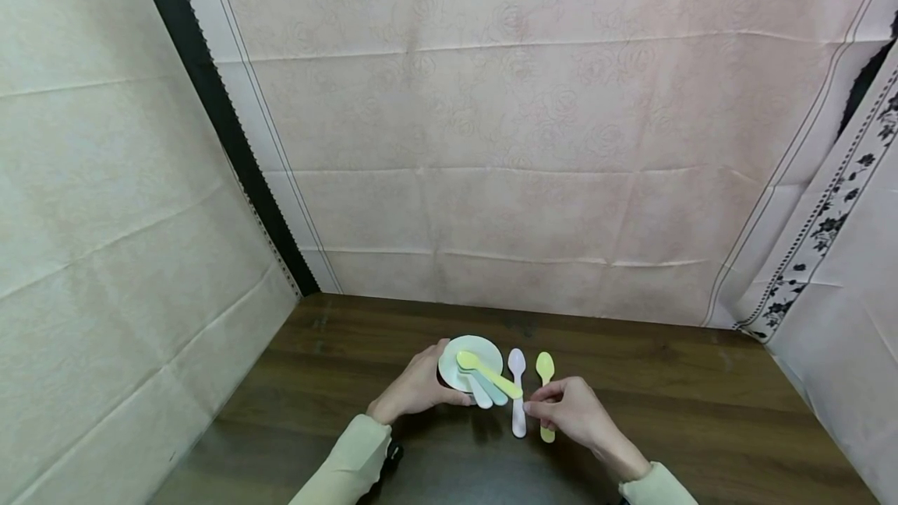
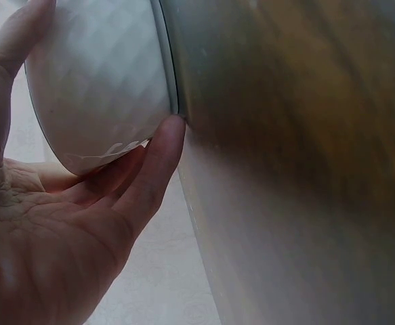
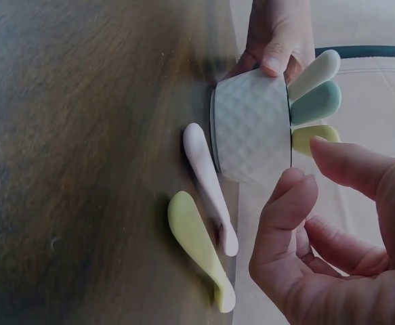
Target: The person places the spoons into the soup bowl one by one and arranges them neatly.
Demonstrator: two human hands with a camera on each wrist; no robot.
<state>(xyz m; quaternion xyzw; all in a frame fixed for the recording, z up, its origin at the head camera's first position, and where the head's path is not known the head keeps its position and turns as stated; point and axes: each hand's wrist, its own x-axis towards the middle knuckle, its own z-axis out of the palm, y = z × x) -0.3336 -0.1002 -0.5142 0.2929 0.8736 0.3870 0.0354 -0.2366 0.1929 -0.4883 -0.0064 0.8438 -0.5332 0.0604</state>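
A white quilted bowl (image 1: 484,351) stands on the dark wooden table (image 1: 666,396). My left hand (image 1: 436,382) grips it from the left, thumb on the rim and fingers (image 2: 150,176) against its side (image 2: 102,81). Three spoons lean in the bowl (image 3: 251,128): a yellow one (image 1: 491,375), a teal one (image 3: 316,103) and a white one (image 3: 316,71). My right hand (image 1: 539,405) hovers just right of the yellow handle's end (image 3: 307,135), thumb and forefinger apart and holding nothing. A pale pink spoon (image 1: 517,392) and a yellow-green spoon (image 1: 545,371) lie on the table beside the bowl.
Cloth-draped walls close in the table at the back (image 1: 533,139), left (image 1: 105,217) and right (image 1: 856,271). Bare wood stretches to either side of the bowl and the spoons.
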